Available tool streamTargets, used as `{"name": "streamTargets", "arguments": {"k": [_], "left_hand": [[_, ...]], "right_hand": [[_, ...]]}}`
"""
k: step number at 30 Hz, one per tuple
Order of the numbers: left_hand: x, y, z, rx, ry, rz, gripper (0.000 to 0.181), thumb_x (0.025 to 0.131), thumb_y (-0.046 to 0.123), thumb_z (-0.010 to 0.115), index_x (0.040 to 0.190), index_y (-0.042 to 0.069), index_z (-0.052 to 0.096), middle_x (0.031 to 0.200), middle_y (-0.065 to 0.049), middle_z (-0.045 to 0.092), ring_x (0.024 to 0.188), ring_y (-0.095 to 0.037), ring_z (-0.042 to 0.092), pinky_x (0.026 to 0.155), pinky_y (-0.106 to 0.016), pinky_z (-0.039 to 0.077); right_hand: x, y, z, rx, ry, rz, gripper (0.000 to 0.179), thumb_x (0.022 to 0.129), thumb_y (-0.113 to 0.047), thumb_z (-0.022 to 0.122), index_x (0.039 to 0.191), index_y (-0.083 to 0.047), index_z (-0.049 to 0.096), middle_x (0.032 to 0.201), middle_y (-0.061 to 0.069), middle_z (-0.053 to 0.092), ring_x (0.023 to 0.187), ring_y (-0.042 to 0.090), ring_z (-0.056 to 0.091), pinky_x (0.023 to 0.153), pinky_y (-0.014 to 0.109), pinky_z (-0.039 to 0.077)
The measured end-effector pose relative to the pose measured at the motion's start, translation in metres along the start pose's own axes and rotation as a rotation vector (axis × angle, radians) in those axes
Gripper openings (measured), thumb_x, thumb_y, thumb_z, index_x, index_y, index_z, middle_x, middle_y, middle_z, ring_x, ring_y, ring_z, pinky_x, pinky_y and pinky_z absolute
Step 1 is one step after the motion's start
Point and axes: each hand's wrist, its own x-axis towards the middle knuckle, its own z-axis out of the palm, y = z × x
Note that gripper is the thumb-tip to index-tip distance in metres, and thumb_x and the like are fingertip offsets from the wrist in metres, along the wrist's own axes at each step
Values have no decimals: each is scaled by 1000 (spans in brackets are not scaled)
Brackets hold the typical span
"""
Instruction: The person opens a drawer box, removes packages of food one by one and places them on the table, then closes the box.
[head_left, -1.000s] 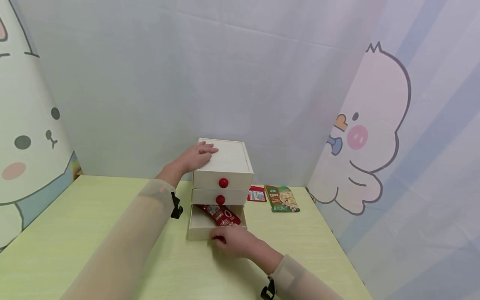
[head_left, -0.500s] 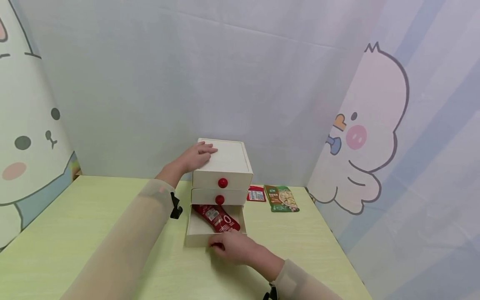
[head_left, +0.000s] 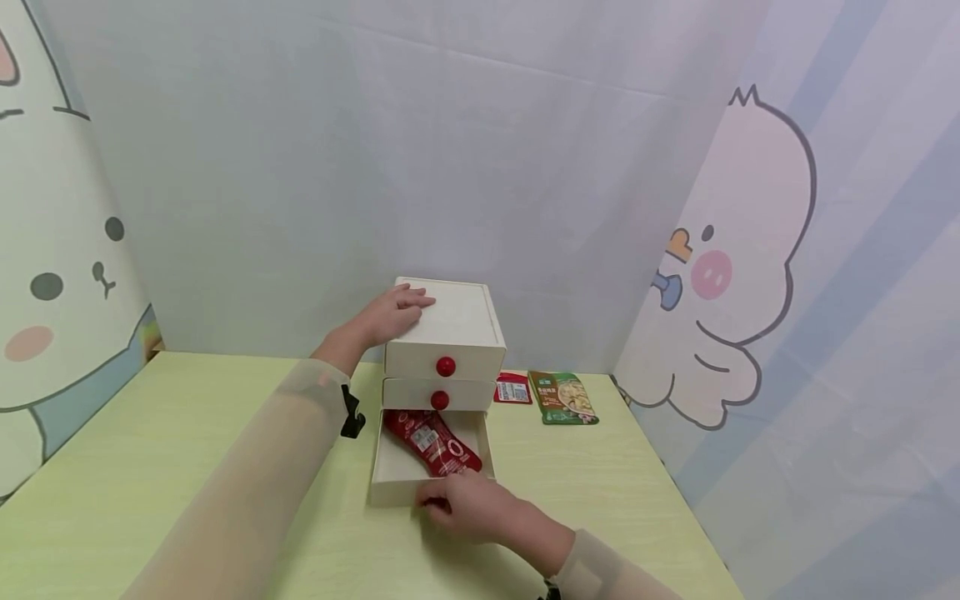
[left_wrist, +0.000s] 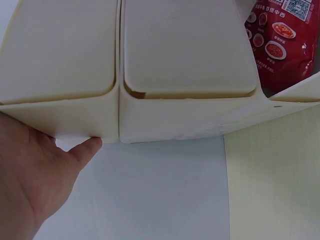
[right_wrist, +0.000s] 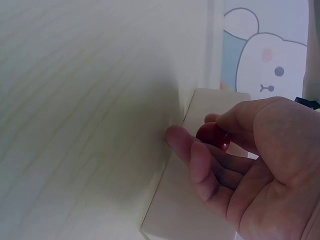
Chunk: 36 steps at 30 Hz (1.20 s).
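A white cabinet (head_left: 457, 312) of stacked drawers stands toward the back of the table, its bottom drawer (head_left: 392, 490) pulled out. Inside that drawer lies a dark red packet (head_left: 435, 443) with white print, also visible in the left wrist view. My left hand (head_left: 390, 315) rests on the cabinet's top near its left edge, fingers spread. At the drawer front my right hand (head_left: 468, 504) pinches a round red knob (right_wrist: 214, 137) between thumb and fingers, as the right wrist view shows. The two upper drawers are in, each with a red knob (head_left: 446, 367).
Right of the cabinet, a green and brown food packet (head_left: 564, 397) lies flat on the pale yellow-green table (head_left: 600, 500). Beside it is a red packet with a white label (head_left: 513, 389), partly hidden by the cabinet. A curtain (head_left: 300, 167) hangs behind the table.
My right hand has drawn the bottom drawer further out toward me, and more of the red packet shows. The left hand has stayed on the cabinet's top.
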Motion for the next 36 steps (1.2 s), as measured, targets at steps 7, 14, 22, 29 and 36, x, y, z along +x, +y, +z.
{"name": "streamTargets", "arguments": {"k": [7,14,22,29,36], "left_hand": [[-1,1,0,2,-2,-4,56,110,27,37,161,15,58,180,-7,36,174,-34,10,139,-63,8],[-1,1,0,18,-2,-3,57,110,27,37,161,15,57,180,-7,36,174,-34,10,139,-63,9],[-1,1,0,16,-6,-5,57,110,26,37,162,15,56,180,-7,35,174,-34,10,139,-63,8],[1,-1,0,8,-6,1,57,109,26,37,162,15,56,180,-8,36,174,-34,10,139,-62,9],[2,-4,0,5,-6,7,58,109,26,36,162,14,56,180,-8,35,174,-34,10,139,-63,9]], "right_hand": [[-5,-2,3,13,-15,-14,18,107,-19,70,117,-28,82,98,-20,74,77,-5,56,73,12,51],[-11,-7,4,2,-3,-19,20,105,-17,71,116,-29,83,96,-21,75,72,-5,55,68,10,48],[-15,-9,7,-5,0,-19,19,106,-20,71,116,-30,83,97,-21,75,73,-6,55,69,10,49],[-18,-13,6,11,-16,-8,17,106,-19,72,116,-27,83,96,-20,74,72,-5,54,68,10,49],[-21,-16,4,9,-18,-13,17,106,-19,72,116,-27,83,94,-20,72,71,-6,53,67,10,49]]}}
